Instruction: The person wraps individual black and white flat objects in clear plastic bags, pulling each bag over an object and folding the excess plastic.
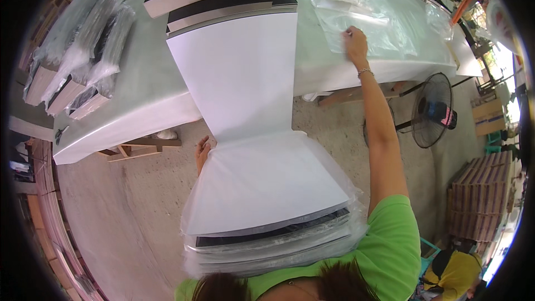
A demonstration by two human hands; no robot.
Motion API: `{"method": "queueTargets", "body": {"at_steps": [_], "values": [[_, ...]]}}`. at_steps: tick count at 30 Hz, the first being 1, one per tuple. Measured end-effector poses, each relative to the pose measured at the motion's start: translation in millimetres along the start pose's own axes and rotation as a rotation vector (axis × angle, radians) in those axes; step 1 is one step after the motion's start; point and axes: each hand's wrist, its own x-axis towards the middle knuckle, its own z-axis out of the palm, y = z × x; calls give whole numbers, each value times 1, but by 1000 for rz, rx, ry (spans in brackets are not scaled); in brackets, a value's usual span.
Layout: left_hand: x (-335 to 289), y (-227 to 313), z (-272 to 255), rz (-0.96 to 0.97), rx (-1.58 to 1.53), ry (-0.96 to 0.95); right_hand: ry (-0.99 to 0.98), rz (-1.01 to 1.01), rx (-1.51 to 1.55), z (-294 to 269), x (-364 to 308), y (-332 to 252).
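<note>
A stack of flat white boards (267, 184) lies close against my body, its near part inside a clear plastic bag (189, 226). Dark and pale layered edges show through the film at the near end. A white sheet (239, 61) runs from this stack across to the table. My left hand (202, 155) is closed at the left side of the bag's far end, partly hidden behind the film. Out to the right, my right hand (355, 45) reaches over the table, fingers pinched at the left edge of a flat, empty clear plastic bag (384, 36).
More black and cream boards (223, 0) are piled on the covered table (147, 72). Bagged bundles (83, 44) lie at its left, near scissors (61, 134). A standing fan (434, 110) is at the right, with stacked pallets (480, 195) and a person in yellow (458, 273) beyond.
</note>
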Motion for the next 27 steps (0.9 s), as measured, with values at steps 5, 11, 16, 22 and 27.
{"method": "queueTargets", "body": {"at_steps": [5,11,16,22,27], "values": [[5,-10,-34,-51,-138,52,167,277,224,-6,14,23],[-15,41,-26,8,-242,126,43,181,-44,0,7,-9],[-28,103,17,166,-238,106,-39,51,-39,-7,25,25],[-57,183,63,319,-161,-62,-302,-53,280,-68,13,-28],[-78,228,105,295,182,-537,-499,-390,764,-122,-56,-148]]}}
